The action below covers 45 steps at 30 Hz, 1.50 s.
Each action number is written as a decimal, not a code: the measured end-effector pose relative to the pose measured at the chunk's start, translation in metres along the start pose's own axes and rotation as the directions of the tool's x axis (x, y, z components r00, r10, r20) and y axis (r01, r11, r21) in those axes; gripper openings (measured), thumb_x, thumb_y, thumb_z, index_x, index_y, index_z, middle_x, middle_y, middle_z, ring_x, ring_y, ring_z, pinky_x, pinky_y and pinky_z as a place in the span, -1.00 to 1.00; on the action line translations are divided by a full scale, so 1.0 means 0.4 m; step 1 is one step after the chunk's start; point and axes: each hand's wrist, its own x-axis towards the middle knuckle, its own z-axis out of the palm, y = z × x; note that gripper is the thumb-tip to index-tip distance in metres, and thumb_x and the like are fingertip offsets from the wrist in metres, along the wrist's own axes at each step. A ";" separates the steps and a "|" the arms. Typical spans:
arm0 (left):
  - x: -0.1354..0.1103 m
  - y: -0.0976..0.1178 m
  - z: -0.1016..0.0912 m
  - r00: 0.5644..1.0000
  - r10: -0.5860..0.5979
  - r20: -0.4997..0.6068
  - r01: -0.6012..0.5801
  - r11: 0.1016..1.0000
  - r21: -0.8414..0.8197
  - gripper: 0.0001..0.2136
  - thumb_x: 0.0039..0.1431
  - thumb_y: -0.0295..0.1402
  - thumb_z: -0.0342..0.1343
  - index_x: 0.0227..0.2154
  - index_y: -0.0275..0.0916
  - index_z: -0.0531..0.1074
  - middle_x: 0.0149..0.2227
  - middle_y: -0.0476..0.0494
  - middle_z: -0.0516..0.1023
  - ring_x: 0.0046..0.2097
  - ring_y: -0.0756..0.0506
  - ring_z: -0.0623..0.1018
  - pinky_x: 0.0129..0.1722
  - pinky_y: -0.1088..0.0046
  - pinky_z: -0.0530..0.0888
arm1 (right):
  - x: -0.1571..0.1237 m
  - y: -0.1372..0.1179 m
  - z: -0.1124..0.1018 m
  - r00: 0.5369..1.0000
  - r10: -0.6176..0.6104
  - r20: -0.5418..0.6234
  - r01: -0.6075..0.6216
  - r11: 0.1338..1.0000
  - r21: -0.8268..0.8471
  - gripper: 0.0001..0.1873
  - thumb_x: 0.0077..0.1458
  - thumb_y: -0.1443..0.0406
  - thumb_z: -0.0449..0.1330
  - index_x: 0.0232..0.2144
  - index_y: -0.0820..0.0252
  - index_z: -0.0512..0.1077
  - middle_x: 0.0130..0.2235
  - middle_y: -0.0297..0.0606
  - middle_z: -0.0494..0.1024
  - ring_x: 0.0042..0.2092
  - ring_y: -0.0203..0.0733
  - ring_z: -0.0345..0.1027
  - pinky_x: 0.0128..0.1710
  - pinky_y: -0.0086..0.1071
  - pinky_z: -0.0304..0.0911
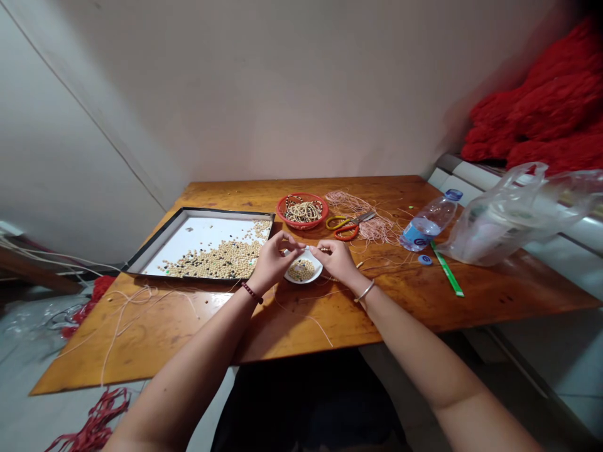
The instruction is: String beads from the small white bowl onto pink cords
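My left hand (274, 258) and my right hand (336, 258) meet over a small white dish (315, 275) of tan beads at the middle of the wooden table (424, 295). Both hands pinch a thin pale cord (308, 250) between their fingertips; a few small beads show on it by the right fingers. A dark red bead bracelet is on my left wrist, a silver bangle on my right. Loose cord (306, 317) trails from the hands towards the front edge.
A shallow black-rimmed tray (155, 242) of loose beads lies to the left. Behind the dish stand a red basket (302, 210) of strung beads, scissors (351, 224) on a cord pile, a lying water bottle (428, 221), a green stick (447, 271) and a clear plastic bag (509, 216).
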 end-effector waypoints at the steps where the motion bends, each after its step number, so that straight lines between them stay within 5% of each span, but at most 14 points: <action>1: 0.000 -0.001 0.001 1.000 0.000 -0.001 0.000 1.000 -0.010 -0.76 0.03 -0.32 0.22 -0.38 -0.23 0.24 -0.39 -0.10 0.55 -0.16 -0.14 0.60 -0.31 0.44 0.47 | 0.000 0.000 0.000 1.000 0.000 -0.003 0.000 1.000 0.000 -0.56 0.05 0.03 0.13 -0.66 0.22 0.29 -0.61 -0.37 0.25 -0.53 -0.34 0.07 -0.52 -0.44 -0.03; 15: 0.001 -0.003 0.000 1.000 0.004 -0.005 -0.004 0.999 -0.036 -0.78 0.05 -0.32 0.19 -0.40 -0.23 0.23 -0.36 -0.10 0.53 -0.14 -0.14 0.59 -0.28 0.42 0.49 | -0.003 -0.001 -0.001 1.000 0.005 -0.013 -0.005 1.000 0.011 -0.59 0.05 0.05 0.12 -0.65 0.22 0.31 -0.61 -0.36 0.26 -0.52 -0.33 0.09 -0.52 -0.44 -0.03; 26: -0.010 0.008 0.000 0.987 0.157 -0.038 -0.137 0.935 0.326 -0.87 0.13 -0.31 0.14 -0.38 -0.22 0.31 -0.34 -0.06 0.56 -0.32 -0.01 0.53 -0.38 0.53 0.37 | -0.003 0.000 0.000 0.999 -0.002 -0.042 0.000 0.998 -0.060 -0.58 0.07 0.05 0.10 -0.64 0.22 0.31 -0.61 -0.37 0.26 -0.53 -0.34 0.07 -0.52 -0.44 -0.03; 45: -0.010 0.007 -0.002 0.989 0.145 0.000 -0.139 0.948 0.288 -0.88 0.13 -0.33 0.14 -0.37 -0.22 0.31 -0.33 -0.07 0.56 -0.31 -0.01 0.53 -0.41 0.54 0.34 | -0.002 0.005 -0.003 1.000 -0.008 -0.016 0.007 0.999 -0.054 -0.58 0.07 0.06 0.11 -0.65 0.23 0.31 -0.61 -0.37 0.25 -0.53 -0.35 0.05 -0.52 -0.45 -0.05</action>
